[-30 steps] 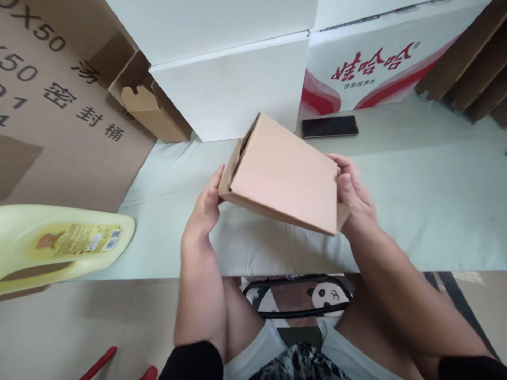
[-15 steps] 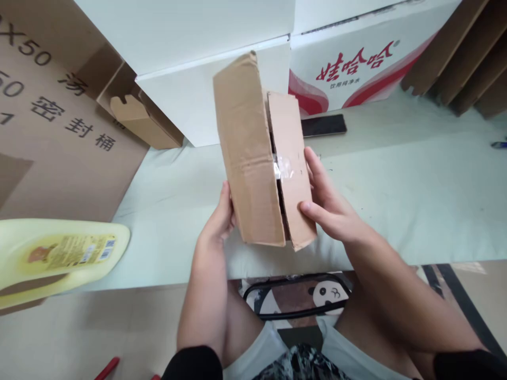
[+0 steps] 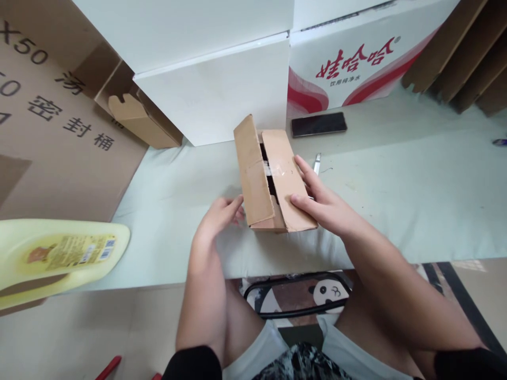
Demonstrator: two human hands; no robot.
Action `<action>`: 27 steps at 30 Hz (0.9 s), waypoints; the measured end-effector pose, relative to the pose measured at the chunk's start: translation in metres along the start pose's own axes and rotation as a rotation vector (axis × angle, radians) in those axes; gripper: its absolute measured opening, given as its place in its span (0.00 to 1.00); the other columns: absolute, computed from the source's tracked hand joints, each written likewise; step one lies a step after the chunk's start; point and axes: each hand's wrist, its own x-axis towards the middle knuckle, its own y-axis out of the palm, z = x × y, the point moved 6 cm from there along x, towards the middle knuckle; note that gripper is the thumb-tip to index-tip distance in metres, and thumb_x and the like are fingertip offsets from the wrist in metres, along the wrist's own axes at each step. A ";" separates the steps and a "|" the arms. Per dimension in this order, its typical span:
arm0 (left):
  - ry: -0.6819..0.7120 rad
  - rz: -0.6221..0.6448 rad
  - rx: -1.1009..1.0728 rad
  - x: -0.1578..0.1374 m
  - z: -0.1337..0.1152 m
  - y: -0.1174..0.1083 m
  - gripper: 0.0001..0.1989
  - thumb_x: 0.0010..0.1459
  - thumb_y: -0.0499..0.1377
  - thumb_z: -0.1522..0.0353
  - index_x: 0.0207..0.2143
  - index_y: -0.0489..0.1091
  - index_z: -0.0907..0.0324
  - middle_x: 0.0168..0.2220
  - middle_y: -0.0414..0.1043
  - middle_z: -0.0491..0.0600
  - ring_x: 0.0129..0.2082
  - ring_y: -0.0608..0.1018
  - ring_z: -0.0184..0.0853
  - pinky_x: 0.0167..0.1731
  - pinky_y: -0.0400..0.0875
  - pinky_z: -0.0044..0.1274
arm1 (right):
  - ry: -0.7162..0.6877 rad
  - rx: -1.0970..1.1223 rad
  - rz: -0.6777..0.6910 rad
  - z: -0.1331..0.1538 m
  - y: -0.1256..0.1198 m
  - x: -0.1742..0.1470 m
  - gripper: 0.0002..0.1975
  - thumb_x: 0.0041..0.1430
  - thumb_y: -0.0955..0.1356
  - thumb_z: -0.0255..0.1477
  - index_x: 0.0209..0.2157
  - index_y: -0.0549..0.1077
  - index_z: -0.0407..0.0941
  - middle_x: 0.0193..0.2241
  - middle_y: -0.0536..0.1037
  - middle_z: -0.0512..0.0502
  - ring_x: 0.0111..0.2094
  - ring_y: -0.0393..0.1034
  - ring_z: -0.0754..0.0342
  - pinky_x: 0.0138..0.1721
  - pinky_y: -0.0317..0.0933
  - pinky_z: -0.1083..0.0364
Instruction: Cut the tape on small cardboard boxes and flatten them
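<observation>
A small brown cardboard box (image 3: pixel 285 174) sits on the pale green cloth in front of me, its two long top flaps lifted a little apart. Clear tape (image 3: pixel 273 169) bridges the dark gap between them. My right hand (image 3: pixel 322 203) grips the right side, thumb on the right flap and fingers along the edge. At the left flap's lower edge, my left hand (image 3: pixel 222 214) has its thumb and curled fingers against the cardboard. Partly hidden behind my right fingers lies a slim utility knife (image 3: pixel 317 163).
A black phone (image 3: pixel 319 124) lies behind the box. White cartons (image 3: pixel 222 89) wall off the back, with large brown cardboard (image 3: pixel 59 158) at left and folded cardboard (image 3: pixel 447 58) at right. A yellow jug (image 3: pixel 71 253) stands at the table's left front edge.
The cardboard box has come down and toward me onto the cloth, uncovering the phone and the utility knife. My left hand has shifted slightly lower along its side.
</observation>
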 end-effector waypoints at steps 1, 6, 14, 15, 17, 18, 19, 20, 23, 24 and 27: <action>0.066 -0.141 -0.018 -0.002 -0.004 -0.012 0.21 0.59 0.59 0.52 0.26 0.72 0.60 0.24 0.77 0.52 0.22 0.77 0.36 0.20 0.65 0.24 | 0.005 0.008 0.003 0.001 0.001 0.000 0.53 0.62 0.68 0.53 0.76 0.34 0.55 0.76 0.46 0.43 0.73 0.53 0.39 0.66 0.63 0.37; 0.777 -0.543 -0.121 -0.053 -0.051 -0.039 0.24 0.62 0.58 0.48 0.52 0.73 0.54 0.55 0.77 0.55 0.58 0.77 0.46 0.49 0.77 0.35 | -0.005 0.006 0.005 0.010 0.007 -0.001 0.52 0.61 0.69 0.52 0.76 0.37 0.55 0.76 0.46 0.42 0.72 0.54 0.36 0.62 0.68 0.37; 1.065 -0.289 0.353 -0.085 -0.086 0.009 0.19 0.64 0.59 0.51 0.49 0.72 0.51 0.69 0.57 0.56 0.71 0.60 0.53 0.68 0.58 0.50 | -0.069 -0.079 -0.044 0.018 0.007 -0.006 0.39 0.65 0.66 0.46 0.72 0.49 0.58 0.74 0.50 0.41 0.70 0.57 0.37 0.57 0.71 0.36; 1.068 -0.298 0.342 -0.082 -0.084 0.009 0.17 0.64 0.59 0.52 0.49 0.71 0.51 0.68 0.58 0.56 0.71 0.62 0.52 0.67 0.60 0.49 | -0.098 -0.118 -0.065 0.021 0.006 -0.008 0.35 0.66 0.65 0.45 0.71 0.53 0.58 0.73 0.51 0.41 0.71 0.55 0.37 0.58 0.70 0.35; 1.081 -0.333 0.277 -0.079 -0.081 0.006 0.17 0.63 0.60 0.52 0.48 0.67 0.51 0.66 0.60 0.57 0.69 0.65 0.50 0.66 0.63 0.48 | -0.181 -0.221 -0.088 0.032 0.006 -0.015 0.30 0.66 0.66 0.44 0.67 0.60 0.57 0.72 0.53 0.40 0.73 0.49 0.37 0.61 0.67 0.35; 1.087 -0.360 0.235 -0.077 -0.079 0.003 0.18 0.64 0.60 0.52 0.48 0.65 0.51 0.65 0.60 0.57 0.68 0.66 0.50 0.65 0.64 0.48 | -0.231 -0.276 -0.083 0.038 0.009 -0.019 0.30 0.65 0.67 0.44 0.66 0.62 0.56 0.71 0.53 0.39 0.74 0.47 0.37 0.63 0.65 0.34; 1.089 -0.392 0.193 -0.076 -0.078 0.000 0.18 0.64 0.59 0.52 0.47 0.63 0.51 0.64 0.60 0.58 0.68 0.66 0.50 0.64 0.65 0.48 | -0.284 -0.328 -0.071 0.044 0.012 -0.023 0.33 0.63 0.69 0.45 0.66 0.62 0.54 0.71 0.52 0.37 0.74 0.46 0.36 0.64 0.63 0.34; 1.089 -0.420 0.158 -0.076 -0.077 -0.003 0.17 0.64 0.59 0.52 0.47 0.61 0.51 0.64 0.60 0.58 0.67 0.67 0.50 0.64 0.65 0.48 | -0.330 -0.375 -0.059 0.048 0.017 -0.026 0.36 0.60 0.72 0.46 0.67 0.61 0.54 0.71 0.51 0.36 0.74 0.45 0.35 0.66 0.61 0.34; 1.091 -0.442 0.124 -0.076 -0.077 -0.005 0.15 0.67 0.56 0.53 0.45 0.60 0.52 0.64 0.59 0.57 0.67 0.67 0.49 0.64 0.65 0.48 | -0.406 -0.492 -0.112 0.055 0.025 -0.032 0.40 0.57 0.74 0.43 0.67 0.60 0.53 0.70 0.51 0.35 0.73 0.48 0.33 0.67 0.59 0.32; 1.088 -0.436 0.138 -0.076 -0.078 -0.004 0.14 0.67 0.56 0.54 0.45 0.60 0.52 0.64 0.60 0.57 0.68 0.67 0.49 0.64 0.65 0.48 | -0.404 -0.513 -0.152 0.055 0.025 -0.033 0.37 0.59 0.72 0.40 0.67 0.59 0.52 0.69 0.53 0.35 0.72 0.50 0.34 0.66 0.61 0.32; 1.071 -0.419 0.241 -0.077 -0.083 0.001 0.12 0.67 0.55 0.57 0.48 0.64 0.51 0.65 0.62 0.57 0.68 0.66 0.49 0.66 0.63 0.48 | -0.385 -0.477 -0.256 0.054 0.024 -0.032 0.31 0.68 0.63 0.35 0.70 0.53 0.52 0.67 0.59 0.34 0.68 0.59 0.39 0.64 0.65 0.35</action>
